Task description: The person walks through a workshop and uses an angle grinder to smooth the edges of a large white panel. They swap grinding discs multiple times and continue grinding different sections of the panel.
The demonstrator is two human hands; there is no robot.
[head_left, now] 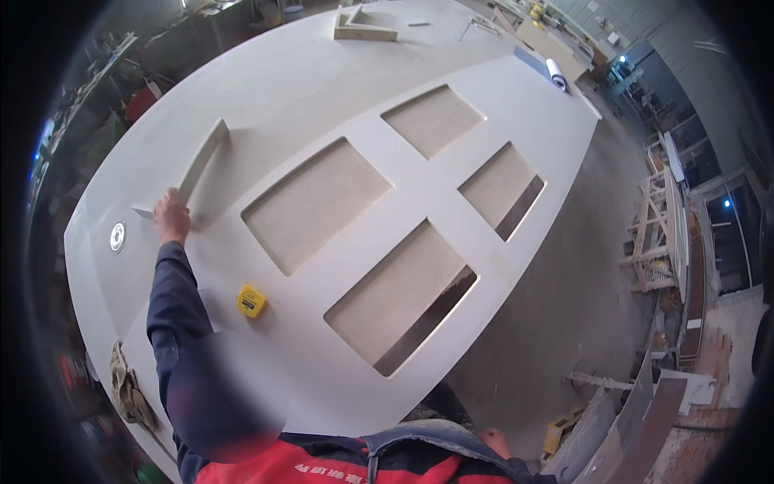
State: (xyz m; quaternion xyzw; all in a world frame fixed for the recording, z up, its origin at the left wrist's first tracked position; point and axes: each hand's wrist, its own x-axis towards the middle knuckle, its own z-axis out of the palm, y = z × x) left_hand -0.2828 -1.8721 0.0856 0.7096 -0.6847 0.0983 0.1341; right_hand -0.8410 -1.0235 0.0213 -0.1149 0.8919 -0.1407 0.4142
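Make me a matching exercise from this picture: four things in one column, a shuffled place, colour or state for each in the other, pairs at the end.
Things:
1. tape measure
2. cloth
3. panel
4. left hand

Descriptions:
A. pierced by four four-sided openings
B. at the pale angled piece
C. yellow
D. crumpled at the left edge of the pale surface

Pairs: 1-C, 2-D, 3-A, 4-B

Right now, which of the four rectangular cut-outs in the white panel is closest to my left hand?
The leftmost cut-out; it lies just right of your left hand, while the other three sit farther right.
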